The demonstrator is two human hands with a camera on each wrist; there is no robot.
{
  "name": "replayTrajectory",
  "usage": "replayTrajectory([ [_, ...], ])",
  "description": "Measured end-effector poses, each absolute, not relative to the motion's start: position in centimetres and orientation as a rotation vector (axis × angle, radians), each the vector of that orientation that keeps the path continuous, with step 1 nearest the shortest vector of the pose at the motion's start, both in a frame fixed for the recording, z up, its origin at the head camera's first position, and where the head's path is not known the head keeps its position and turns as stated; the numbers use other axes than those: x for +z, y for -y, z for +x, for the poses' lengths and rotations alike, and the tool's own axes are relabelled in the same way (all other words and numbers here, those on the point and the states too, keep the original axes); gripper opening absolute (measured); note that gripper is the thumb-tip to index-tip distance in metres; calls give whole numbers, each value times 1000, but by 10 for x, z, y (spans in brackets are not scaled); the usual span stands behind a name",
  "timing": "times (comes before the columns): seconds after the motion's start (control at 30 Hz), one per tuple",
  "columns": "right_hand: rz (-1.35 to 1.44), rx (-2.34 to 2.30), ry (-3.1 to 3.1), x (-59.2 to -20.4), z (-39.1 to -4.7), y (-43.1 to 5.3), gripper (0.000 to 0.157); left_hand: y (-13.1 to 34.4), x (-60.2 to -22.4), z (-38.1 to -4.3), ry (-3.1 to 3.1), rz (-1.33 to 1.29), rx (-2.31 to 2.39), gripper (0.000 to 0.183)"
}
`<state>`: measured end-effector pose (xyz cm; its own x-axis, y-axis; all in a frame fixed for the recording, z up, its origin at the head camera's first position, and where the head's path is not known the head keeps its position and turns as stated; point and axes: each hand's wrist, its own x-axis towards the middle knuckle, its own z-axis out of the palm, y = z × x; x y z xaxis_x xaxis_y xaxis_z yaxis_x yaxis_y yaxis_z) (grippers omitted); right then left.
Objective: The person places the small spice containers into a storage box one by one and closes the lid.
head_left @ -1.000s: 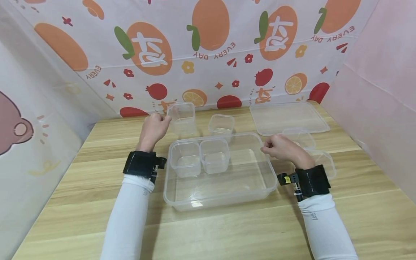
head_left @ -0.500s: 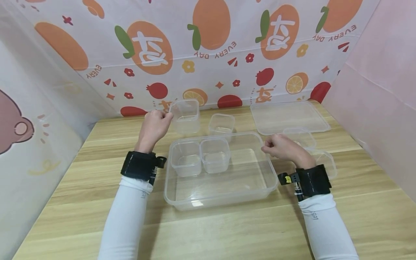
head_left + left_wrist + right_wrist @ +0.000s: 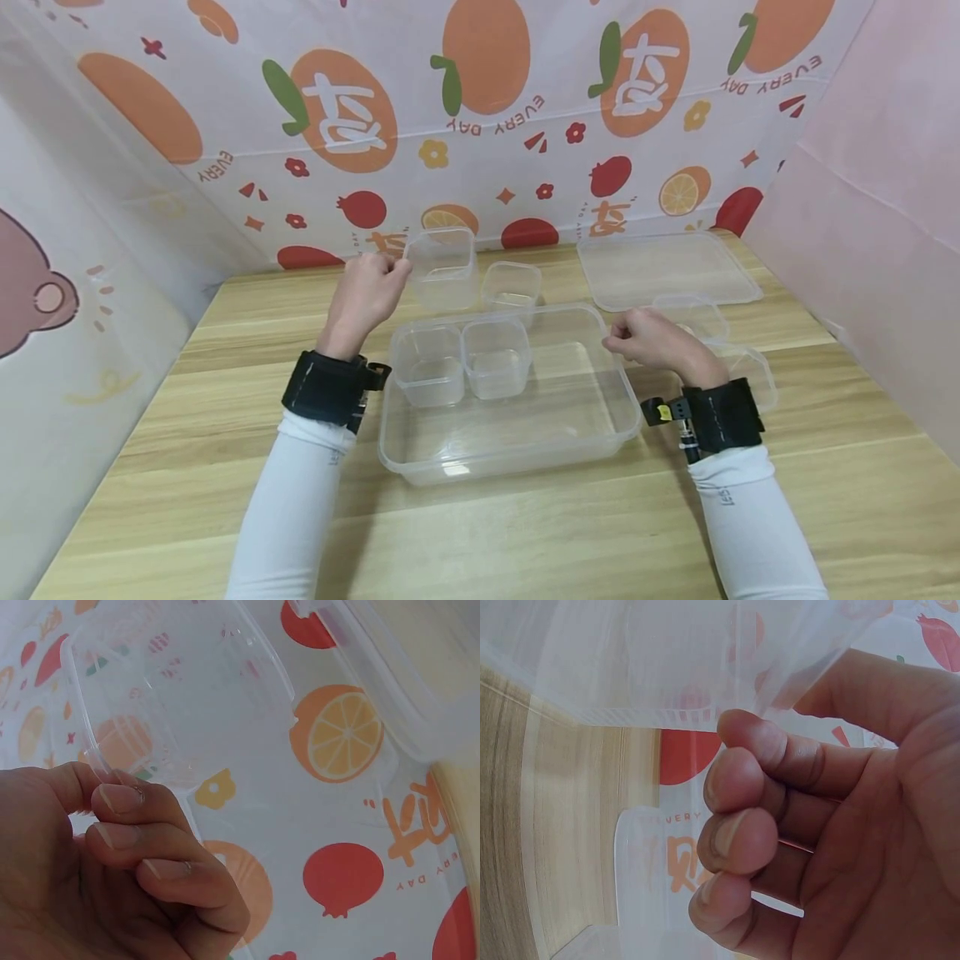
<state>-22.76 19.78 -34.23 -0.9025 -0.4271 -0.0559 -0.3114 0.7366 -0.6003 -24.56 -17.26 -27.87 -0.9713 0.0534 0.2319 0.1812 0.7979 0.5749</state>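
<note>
My left hand [image 3: 366, 300] pinches the rim of a small transparent plastic container [image 3: 444, 271] by its left side, behind the large container. In the left wrist view, thumb and index finger [image 3: 124, 799] meet at that rim, with the other fingers curled below. My right hand [image 3: 654, 340] grips the right rim of the large transparent container [image 3: 577, 417]; its thumb [image 3: 855, 686] and index finger pinch the edge. Two small containers stand side by side in the large one, a left one [image 3: 429, 367] and a right one [image 3: 497, 360], at its back left.
Another small container [image 3: 512, 287] stands behind the large one, right of the held one. A large flat lid [image 3: 667, 271] lies at the back right. Smaller lids [image 3: 753, 375] lie beside my right wrist. A fruit-print cloth [image 3: 480, 167] hangs behind the wooden table [image 3: 480, 533].
My left hand has carried the small container to the right, towards the other one standing at the back. My right hand has stayed on the large container's rim.
</note>
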Motion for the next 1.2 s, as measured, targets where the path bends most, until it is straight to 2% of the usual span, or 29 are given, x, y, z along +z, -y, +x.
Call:
replayTrajectory([
  [1.2, -587, -894, -2747, -340, -227, -197, 25, 132, -277, -230, 2801, -321, -892, 47],
])
